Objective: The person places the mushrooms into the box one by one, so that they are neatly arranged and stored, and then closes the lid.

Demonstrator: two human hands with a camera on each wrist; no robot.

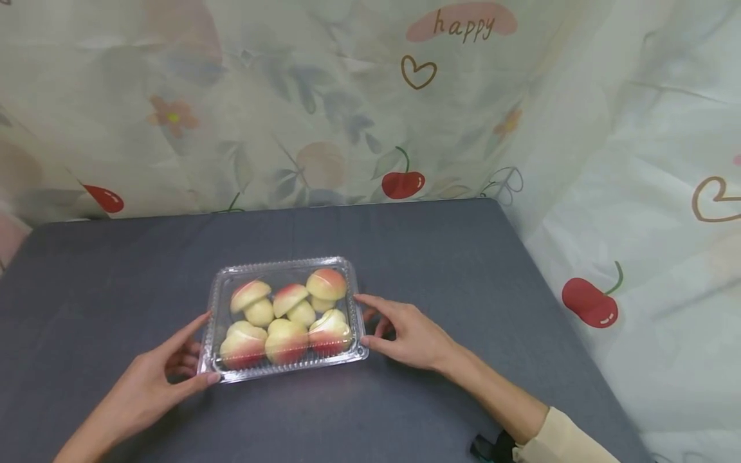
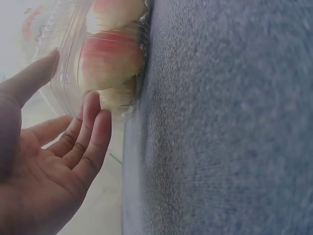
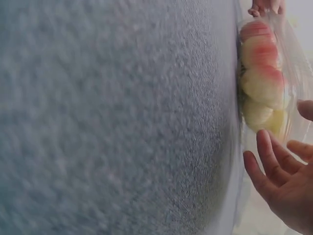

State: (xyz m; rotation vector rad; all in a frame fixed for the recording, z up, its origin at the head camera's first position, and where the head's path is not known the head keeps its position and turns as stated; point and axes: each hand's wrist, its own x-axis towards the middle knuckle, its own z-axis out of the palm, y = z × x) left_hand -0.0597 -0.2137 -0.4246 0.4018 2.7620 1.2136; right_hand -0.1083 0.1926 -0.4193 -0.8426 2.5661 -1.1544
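A clear plastic clamshell box [image 1: 289,368] stands on the dark grey tabletop. Inside are several yellow-and-red mushroom-shaped pieces [image 1: 287,341] in two rows, their kind not shown. My left hand [image 1: 147,379] is at the box's left end, thumb over the near corner and index fingertip against the side. In the left wrist view, its straight, spread fingers [image 2: 88,132] touch the box's end wall. On the other end, my right hand [image 1: 413,334] touches the rim with thumb and index fingertips. The right wrist view shows that hand's relaxed fingers [image 3: 274,156] beside the box.
A grey cloth [image 1: 440,257] covers the table. Behind it and to the right hang pale printed curtains [image 1: 347,96] with cherries and hearts. A small black device [image 1: 489,447] is at my right wrist, below a cream sleeve [image 1: 561,440].
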